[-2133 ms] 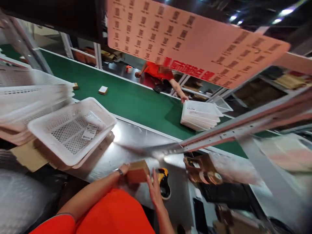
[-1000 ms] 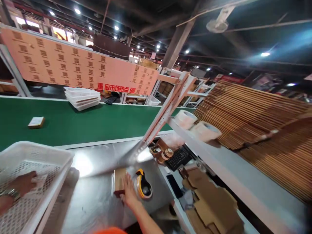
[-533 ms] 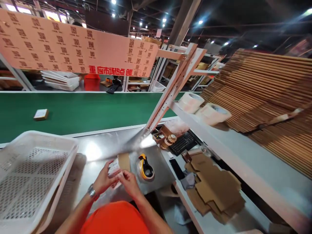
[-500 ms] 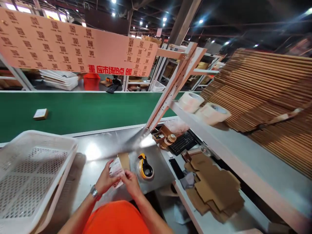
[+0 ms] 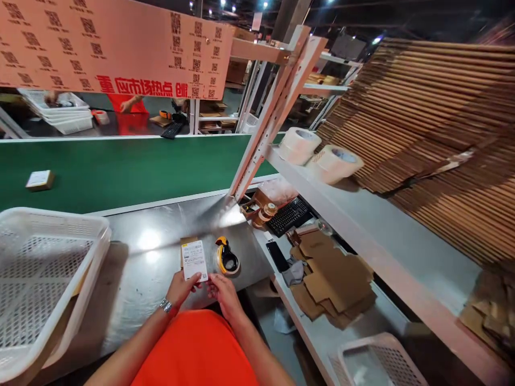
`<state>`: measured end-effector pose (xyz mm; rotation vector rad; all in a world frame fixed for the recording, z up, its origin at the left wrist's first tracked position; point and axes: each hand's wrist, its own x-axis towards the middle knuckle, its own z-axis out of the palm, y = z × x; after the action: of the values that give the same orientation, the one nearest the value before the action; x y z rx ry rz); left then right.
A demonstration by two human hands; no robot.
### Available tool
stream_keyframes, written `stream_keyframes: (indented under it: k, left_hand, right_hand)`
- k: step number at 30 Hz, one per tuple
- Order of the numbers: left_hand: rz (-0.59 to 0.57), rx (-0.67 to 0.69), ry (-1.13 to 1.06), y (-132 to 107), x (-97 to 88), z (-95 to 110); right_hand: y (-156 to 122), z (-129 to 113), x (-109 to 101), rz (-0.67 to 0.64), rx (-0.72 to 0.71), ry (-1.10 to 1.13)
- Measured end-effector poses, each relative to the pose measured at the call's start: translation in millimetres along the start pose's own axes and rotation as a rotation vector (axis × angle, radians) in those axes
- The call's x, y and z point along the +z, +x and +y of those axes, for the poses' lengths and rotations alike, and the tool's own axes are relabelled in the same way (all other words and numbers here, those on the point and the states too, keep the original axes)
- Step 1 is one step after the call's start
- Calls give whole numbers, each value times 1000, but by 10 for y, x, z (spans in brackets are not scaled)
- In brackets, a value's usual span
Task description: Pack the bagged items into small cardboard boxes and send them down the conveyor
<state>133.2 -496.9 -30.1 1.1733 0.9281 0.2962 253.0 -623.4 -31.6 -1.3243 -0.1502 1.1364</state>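
A white printed shipping label (image 5: 195,259) faces up in front of me, over a small brown cardboard piece (image 5: 188,240) that is mostly hidden beneath it. My left hand (image 5: 183,288) grips the label's lower left corner, thumb on top. At the lower right corner, my right hand (image 5: 224,292) has its fingers pinched together at the edge. A yellow and black tape dispenser (image 5: 227,257) rests on the metal table (image 5: 148,292), just right of the label.
Left stands a white perforated basket (image 5: 94,222). Behind the table runs a green conveyor (image 5: 132,166) carrying a small box (image 5: 39,180). On the right are tape rolls (image 5: 300,145), stacked cardboard (image 5: 422,123), flattened boxes (image 5: 338,279), a phone (image 5: 277,256) and a keyboard (image 5: 290,215). A co-worker's arm (image 5: 132,103) shows beyond.
The label has gone from tilted between my hands to flatter and facing up. My hands have moved to its lower edge. The view has shifted, and a co-worker's arms now show across the conveyor.
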Motion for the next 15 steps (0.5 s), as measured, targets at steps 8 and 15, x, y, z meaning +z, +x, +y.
stream_keyframes:
  k: [8, 15]
  left_hand:
    - [32, 10, -13, 38, 109, -50]
    - [25, -22, -38, 69, 72, -48]
  right_hand:
    - [19, 40, -124, 15, -16, -44]
    - [102, 34, -105, 9, -27, -107]
